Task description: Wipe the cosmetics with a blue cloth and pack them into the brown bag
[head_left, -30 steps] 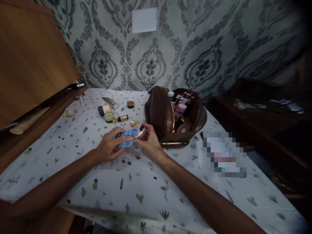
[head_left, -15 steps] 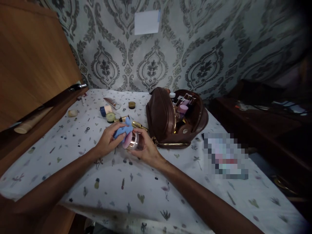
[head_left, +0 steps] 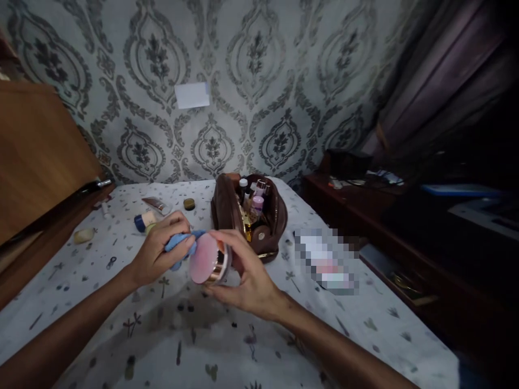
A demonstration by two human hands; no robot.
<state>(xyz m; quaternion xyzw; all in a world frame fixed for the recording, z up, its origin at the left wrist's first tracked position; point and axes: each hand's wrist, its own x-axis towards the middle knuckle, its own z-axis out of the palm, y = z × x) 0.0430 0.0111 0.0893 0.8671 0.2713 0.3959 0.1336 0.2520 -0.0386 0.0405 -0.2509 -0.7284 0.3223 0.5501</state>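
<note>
In my right hand [head_left: 247, 275] is a round cosmetic jar [head_left: 205, 259] with a pink lid and a rose-gold band. Thumb and fingers grip its sides, and the lid faces left, tilted up toward me. My left hand [head_left: 160, 251] pinches a crumpled blue cloth [head_left: 178, 246] against the jar's left edge. Just behind the hands stands an open brown makeup bag [head_left: 225, 205], with several bottles and a small pink-capped jar [head_left: 257, 203] inside. Part of a greenish round container is hidden behind my left hand.
Left of the bag lie a small dark-gold jar [head_left: 188, 204], a tube [head_left: 156, 205], a blue-and-cream jar [head_left: 145, 220] and a yellowish item [head_left: 84, 235]. A blurred-out flat object [head_left: 326, 262] rests at right. A wooden panel [head_left: 44, 162] borders the patterned tablecloth [head_left: 174, 346] at left.
The jar has come up closer to me, its pink lid turned more toward view. Both hands rose with it, cloth still at its edge. My view has swung right and up.
</note>
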